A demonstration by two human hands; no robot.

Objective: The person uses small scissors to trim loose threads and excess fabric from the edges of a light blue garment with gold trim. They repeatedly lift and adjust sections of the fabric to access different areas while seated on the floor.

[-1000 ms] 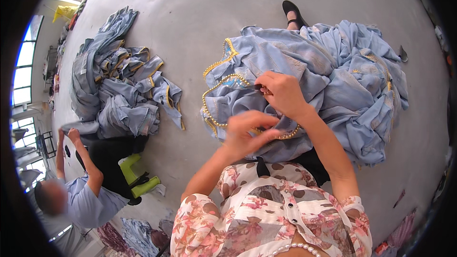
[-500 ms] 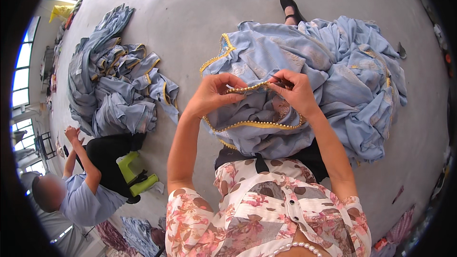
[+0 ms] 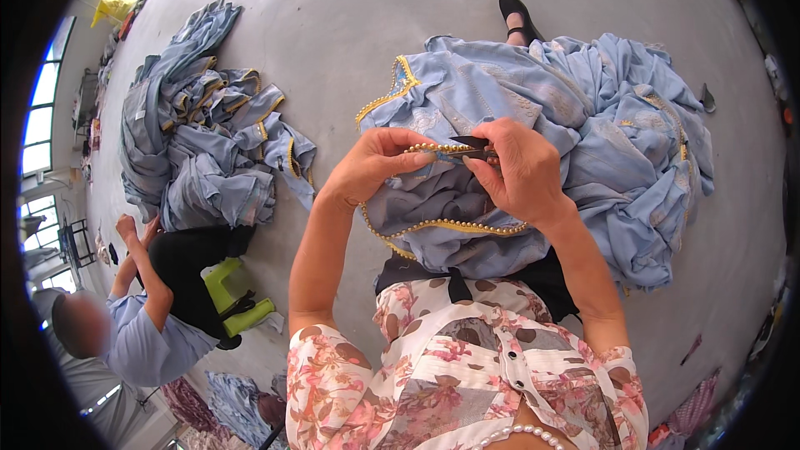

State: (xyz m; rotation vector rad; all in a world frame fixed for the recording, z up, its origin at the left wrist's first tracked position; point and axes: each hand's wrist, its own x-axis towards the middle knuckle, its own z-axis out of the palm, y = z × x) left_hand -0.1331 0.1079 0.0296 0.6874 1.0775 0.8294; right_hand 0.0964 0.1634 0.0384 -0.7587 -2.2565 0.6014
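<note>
Raised slightly, both hands pinch the beaded trim: left hand closed, right hand gripping black snips.

One view only, from a wide fisheye camera worn on the person's head, facing steeply down over the chest. The left hand and right hand sit close below it, mid-frame, over the blue garment. The grey floor curves toward the dark rim, where a seated co-worker appears lower left.
</note>
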